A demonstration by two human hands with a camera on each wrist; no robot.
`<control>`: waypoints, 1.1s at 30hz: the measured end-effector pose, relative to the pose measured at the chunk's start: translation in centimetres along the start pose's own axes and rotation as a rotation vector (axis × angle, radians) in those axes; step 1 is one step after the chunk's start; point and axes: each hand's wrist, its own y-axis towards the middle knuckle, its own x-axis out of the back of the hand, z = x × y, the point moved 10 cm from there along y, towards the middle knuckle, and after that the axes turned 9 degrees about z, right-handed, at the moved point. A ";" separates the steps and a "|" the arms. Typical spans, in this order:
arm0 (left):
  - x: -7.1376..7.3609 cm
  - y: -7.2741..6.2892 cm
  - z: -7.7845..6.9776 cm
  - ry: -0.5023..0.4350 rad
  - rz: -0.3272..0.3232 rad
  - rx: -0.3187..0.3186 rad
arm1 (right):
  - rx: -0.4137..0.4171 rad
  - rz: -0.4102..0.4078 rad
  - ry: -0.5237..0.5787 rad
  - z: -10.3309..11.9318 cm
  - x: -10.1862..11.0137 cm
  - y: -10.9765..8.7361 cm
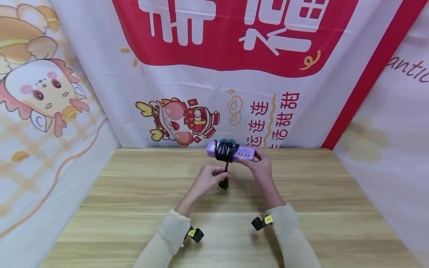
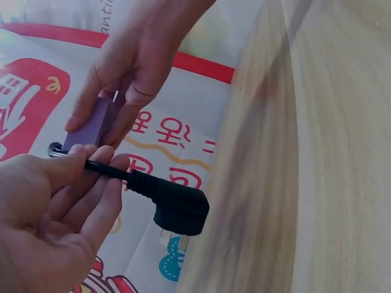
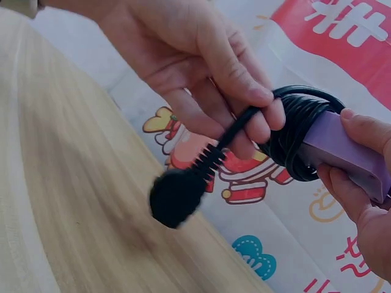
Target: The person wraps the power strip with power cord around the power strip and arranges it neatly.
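A purple power strip (image 1: 247, 152) is held up over the table's far part, its black cord (image 1: 226, 150) wound in several turns around the body. My right hand (image 1: 262, 166) grips the strip by its right end, thumb on the near side. With thumb and fingers, my left hand (image 1: 210, 178) pinches the cord's loose end just above the black plug (image 1: 223, 184). In the right wrist view the plug (image 3: 177, 198) hangs from that pinch, and the cord coils (image 3: 293, 134) sit close by the fingertips. The left wrist view shows the plug (image 2: 182, 206) pointing away from the left hand.
Below the hands lies a wood-grain table (image 1: 140, 208). A white printed cloth (image 1: 110, 74) with red lettering hangs behind its far edge, and more printed cloth (image 1: 382, 149) borders both sides. Each sleeve carries a small black wrist camera (image 1: 258, 223).
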 end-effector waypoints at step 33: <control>0.0 0.8 1.1 0.199 0.058 -0.166 | -0.044 0.110 0.142 1.0 -1.8 -0.8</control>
